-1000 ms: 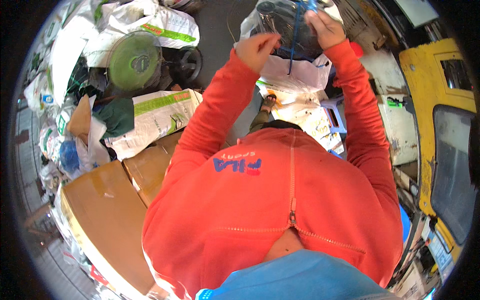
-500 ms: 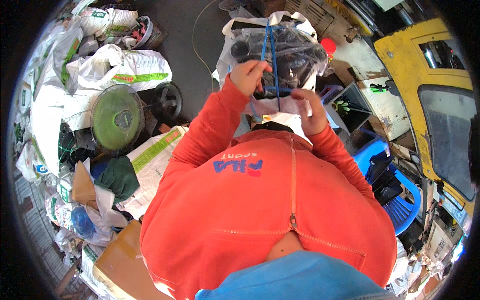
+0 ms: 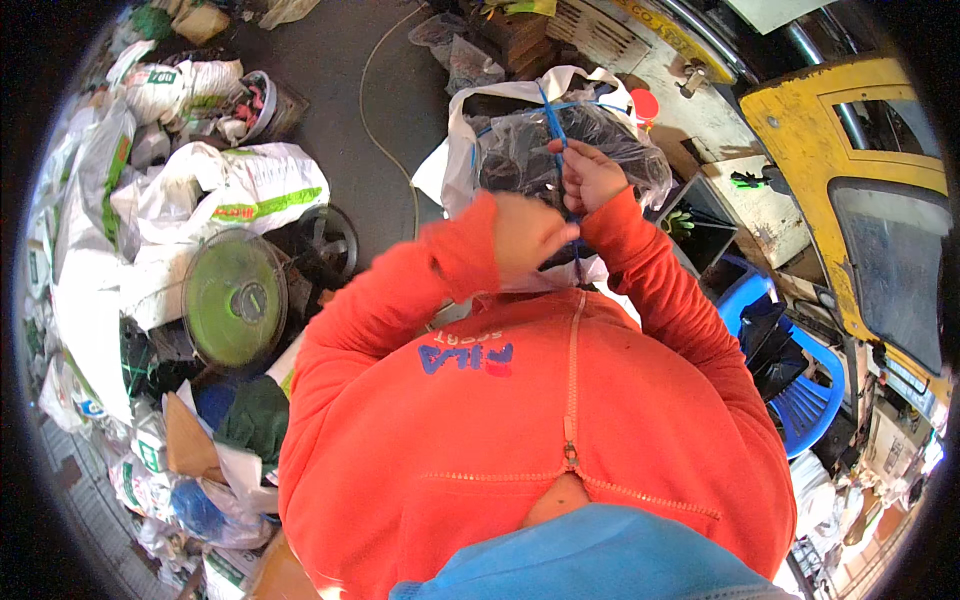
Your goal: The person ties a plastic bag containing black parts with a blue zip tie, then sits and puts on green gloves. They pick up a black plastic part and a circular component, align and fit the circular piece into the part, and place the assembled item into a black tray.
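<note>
Raised since the earlier frame, my right hand (image 3: 592, 178) pinches the blue strap (image 3: 553, 122) on the plastic-wrapped bundle (image 3: 512, 150) at my twelve o'clock; whether my blurred left hand (image 3: 528, 238) grips anything, I cannot tell.

Two grips show: one left grip (image 3: 525, 235) and one right grip (image 3: 592, 178). There is one plastic-wrapped bundle (image 3: 514, 147); its strands of blue cord (image 3: 553, 118) lie too close to count. On the left are one green fan (image 3: 232, 300) and one black wheel (image 3: 328, 242); on the right, one blue chair (image 3: 812, 408). The white sacks (image 3: 272, 185) at left overlap too much to count.
</note>
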Demonstrator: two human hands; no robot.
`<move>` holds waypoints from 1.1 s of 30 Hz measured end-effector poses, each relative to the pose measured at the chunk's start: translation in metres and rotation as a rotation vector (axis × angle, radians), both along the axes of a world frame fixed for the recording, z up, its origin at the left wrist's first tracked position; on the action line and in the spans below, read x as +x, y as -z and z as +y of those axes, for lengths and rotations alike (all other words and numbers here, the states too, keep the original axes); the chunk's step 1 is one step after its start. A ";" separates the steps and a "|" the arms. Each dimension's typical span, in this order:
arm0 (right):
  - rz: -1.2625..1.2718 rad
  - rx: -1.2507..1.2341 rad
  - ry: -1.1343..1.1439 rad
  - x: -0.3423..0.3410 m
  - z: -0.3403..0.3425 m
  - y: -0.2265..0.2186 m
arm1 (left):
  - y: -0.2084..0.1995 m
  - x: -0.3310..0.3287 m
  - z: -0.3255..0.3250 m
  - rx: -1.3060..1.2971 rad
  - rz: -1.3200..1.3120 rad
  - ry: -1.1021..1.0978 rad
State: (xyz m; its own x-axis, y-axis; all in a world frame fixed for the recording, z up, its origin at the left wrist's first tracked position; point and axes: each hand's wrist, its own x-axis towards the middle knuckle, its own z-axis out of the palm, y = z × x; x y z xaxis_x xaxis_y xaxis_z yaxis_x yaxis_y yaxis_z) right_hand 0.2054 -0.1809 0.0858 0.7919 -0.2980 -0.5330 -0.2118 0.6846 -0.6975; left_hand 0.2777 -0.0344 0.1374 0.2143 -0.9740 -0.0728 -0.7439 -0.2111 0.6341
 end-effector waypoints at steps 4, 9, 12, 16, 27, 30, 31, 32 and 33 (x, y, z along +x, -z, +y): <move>-0.030 -0.605 -0.068 0.003 0.008 0.021 | 0.006 0.096 -0.083 -0.362 -0.261 0.016; -0.020 -0.652 -0.017 -0.002 0.012 0.032 | 0.057 0.114 -0.203 0.278 -0.431 0.062; 0.002 -0.649 0.005 -0.006 0.014 0.029 | 0.075 0.102 -0.218 0.401 -0.546 0.051; -0.004 -0.595 0.026 -0.006 0.017 0.029 | 0.086 0.101 -0.217 0.337 -0.435 -0.006; -0.070 -0.582 0.051 -0.005 0.005 0.042 | 0.078 0.137 -0.169 0.263 0.927 0.014; -0.098 -0.568 0.097 -0.004 0.006 0.041 | 0.072 0.134 -0.167 0.202 0.883 -0.042; -0.104 -0.580 0.103 -0.004 0.007 0.042 | 0.070 0.131 -0.168 0.208 0.862 -0.041; -0.107 -0.590 0.107 -0.004 0.008 0.041 | 0.066 0.130 -0.171 0.140 0.672 0.049; -0.095 -0.619 0.088 -0.004 0.008 0.042 | 0.062 0.128 -0.172 0.084 0.376 0.072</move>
State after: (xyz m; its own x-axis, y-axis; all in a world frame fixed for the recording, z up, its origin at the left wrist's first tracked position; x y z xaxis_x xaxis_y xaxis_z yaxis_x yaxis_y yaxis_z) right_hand 0.2011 -0.1730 0.0443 0.7858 -0.5948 -0.1696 -0.0906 0.1605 -0.9829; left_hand 0.4059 -0.2066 0.0757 0.0890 -0.9729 -0.2134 -0.4775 -0.2297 0.8481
